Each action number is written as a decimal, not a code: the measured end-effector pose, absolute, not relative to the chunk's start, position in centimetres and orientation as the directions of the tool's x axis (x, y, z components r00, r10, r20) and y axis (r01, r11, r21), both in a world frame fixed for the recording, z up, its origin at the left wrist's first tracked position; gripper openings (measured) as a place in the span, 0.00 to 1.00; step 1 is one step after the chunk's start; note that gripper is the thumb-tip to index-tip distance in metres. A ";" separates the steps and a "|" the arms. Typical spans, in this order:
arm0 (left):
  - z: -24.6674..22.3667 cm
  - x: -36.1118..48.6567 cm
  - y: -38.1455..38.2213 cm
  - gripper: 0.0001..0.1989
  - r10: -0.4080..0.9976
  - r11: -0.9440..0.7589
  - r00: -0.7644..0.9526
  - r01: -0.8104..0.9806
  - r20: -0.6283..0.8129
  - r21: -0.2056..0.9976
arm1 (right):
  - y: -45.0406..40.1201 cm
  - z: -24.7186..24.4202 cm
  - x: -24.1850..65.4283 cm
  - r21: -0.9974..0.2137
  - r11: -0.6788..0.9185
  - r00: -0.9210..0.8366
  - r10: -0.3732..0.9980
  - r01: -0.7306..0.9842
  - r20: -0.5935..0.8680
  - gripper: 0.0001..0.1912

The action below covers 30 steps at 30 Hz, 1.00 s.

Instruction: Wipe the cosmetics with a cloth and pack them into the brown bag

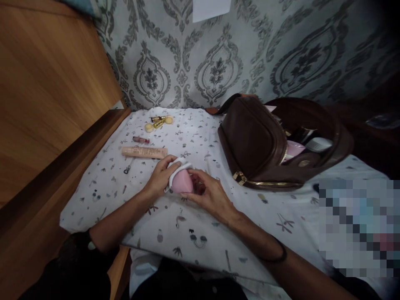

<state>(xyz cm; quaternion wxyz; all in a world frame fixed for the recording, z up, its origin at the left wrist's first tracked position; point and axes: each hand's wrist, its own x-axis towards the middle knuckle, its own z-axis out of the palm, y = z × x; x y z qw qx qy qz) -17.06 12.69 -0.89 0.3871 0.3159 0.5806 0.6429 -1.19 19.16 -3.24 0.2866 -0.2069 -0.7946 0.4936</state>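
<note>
Over the middle of the printed white sheet (200,227), my left hand (160,177) is closed on a white cloth (183,161). The cloth curves around the back and left side of a pink rounded item (182,182), whose exact kind I cannot make out. With thumb and fingers, my right hand (214,193) grips the right side and lower edge of this pink item. Just beyond my left hand lies a peach-coloured tube (144,152). Behind the tube is a small lip gloss tube (141,140).
Toward the wall lie small yellow round pieces (149,127) and little vials (158,123). A brown leather bag (253,141) lies unzipped at the right, with pink and white items inside. Wooden furniture (56,62) borders the left. A pixelated patch covers the lower right.
</note>
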 end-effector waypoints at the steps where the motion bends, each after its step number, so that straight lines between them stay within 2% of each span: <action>1: -0.8 -17.2 12.7 0.17 0.867 -0.034 -0.496 -0.144 -0.042 0.989 | 19.1 -3.2 -1.3 -0.925 0.379 -0.754 0.613 0.017 0.237 0.29; 7: -0.8 -17.5 12.7 0.23 0.875 0.021 -0.450 -0.329 -0.176 0.944 | 19.1 -2.7 -1.5 -0.990 0.015 -0.805 0.581 -0.137 0.120 0.34; 10: -1.3 -17.3 12.7 0.21 0.879 -0.013 -0.457 -0.304 -0.134 0.953 | 19.1 -2.5 -1.5 -0.981 -0.112 -0.803 0.592 -0.160 0.063 0.36; 13: -2.1 -17.2 12.8 0.19 0.864 -0.035 -0.498 -0.206 -0.074 0.978 | 19.2 -2.4 -1.4 -0.968 -0.166 -0.787 0.616 -0.188 0.047 0.36; 18: -2.5 -17.5 12.8 0.19 0.869 -0.059 -0.493 -0.032 0.036 0.998 | 19.1 -2.5 -1.4 -0.972 -0.116 -0.754 0.651 -0.205 0.082 0.40; 25: -1.5 -17.6 12.3 0.22 0.932 -0.018 -0.362 0.045 0.033 0.999 | 18.9 -3.4 -1.8 -0.975 0.111 -0.645 0.735 -0.193 0.211 0.44; 28: -1.2 -17.4 12.2 0.23 0.951 -0.016 -0.308 0.067 0.036 0.998 | 19.1 -3.6 -1.6 -0.970 0.203 -0.601 0.761 -0.136 0.243 0.43; 30: -1.1 -17.3 12.2 0.23 0.960 -0.028 -0.274 0.101 0.055 0.995 | 19.4 -3.6 -1.5 -0.961 0.259 -0.576 0.772 -0.098 0.266 0.39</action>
